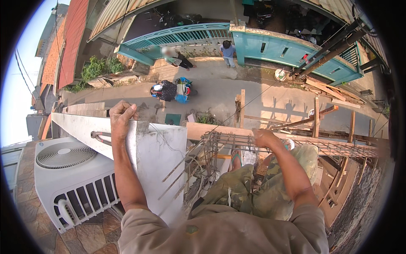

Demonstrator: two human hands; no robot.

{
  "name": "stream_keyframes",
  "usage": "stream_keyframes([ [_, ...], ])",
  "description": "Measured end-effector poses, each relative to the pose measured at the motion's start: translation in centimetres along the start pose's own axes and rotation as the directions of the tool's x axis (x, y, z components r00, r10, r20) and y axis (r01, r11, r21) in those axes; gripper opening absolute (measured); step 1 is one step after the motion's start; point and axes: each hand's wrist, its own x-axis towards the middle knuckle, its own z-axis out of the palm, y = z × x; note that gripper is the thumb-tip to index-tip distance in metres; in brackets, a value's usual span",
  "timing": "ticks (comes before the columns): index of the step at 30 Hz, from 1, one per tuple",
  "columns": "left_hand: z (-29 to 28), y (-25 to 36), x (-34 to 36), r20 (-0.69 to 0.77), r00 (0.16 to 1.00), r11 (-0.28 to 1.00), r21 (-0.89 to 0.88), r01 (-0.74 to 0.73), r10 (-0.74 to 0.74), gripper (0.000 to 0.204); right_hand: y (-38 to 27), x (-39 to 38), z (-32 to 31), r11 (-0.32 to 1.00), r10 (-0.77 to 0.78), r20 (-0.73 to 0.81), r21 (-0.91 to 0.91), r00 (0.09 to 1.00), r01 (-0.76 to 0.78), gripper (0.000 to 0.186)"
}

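Right hand (264,139) at rusty steel rebar cage (338,147)

The cage runs centre to right; fingers curl there, hold unclear. Left of centre, the left hand (123,113) is fisted by a white wall (154,171), grip unclear. Upper right: white round bucket (279,75), contents indistinct.

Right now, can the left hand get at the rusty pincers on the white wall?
Likely yes: the left hand is close by, and the rusty pincers lie mostly exposed on the white wall, right beside the left forearm.

Long white wall ledge (76,124), a dark pincer-like tool (101,137) lying on top, rough grey corner (143,127)
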Motion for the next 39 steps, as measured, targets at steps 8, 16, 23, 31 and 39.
stream_keyframes([
  [8,0.1,0.2,-0.8,0.012,1.000,0.999,0.026,-0.027,0.027,0.023,0.0,1.0,1.3,0.993,-0.114,-0.017,0.008,0.993,0.115,0.068],
  [16,0.4,1.1,0.2,-0.023,0.999,0.998,-0.057,-0.036,0.035,0.023,-6.3,-3.6,-2.4,0.812,-0.410,-0.327,0.294,0.851,0.504,0.088],
  [23,-0.3,0.6,-0.3,-0.019,1.000,1.000,-0.030,0.007,-0.008,0.021,-7.6,-3.4,-2.0,0.798,-0.470,-0.419,0.174,0.777,0.577,0.082],
  [31,-0.8,0.4,-0.2,0.012,1.000,0.998,-0.060,-0.014,0.015,0.019,-8.5,-3.6,-1.3,0.781,-0.501,-0.415,0.160,0.759,0.603,0.072],
  [39,-0.5,0.6,-0.1,0.019,0.999,0.998,-0.056,0.029,-0.028,0.019,-3.6,0.5,2.7,0.944,-0.223,0.187,-0.203,0.957,0.260,0.034],
])
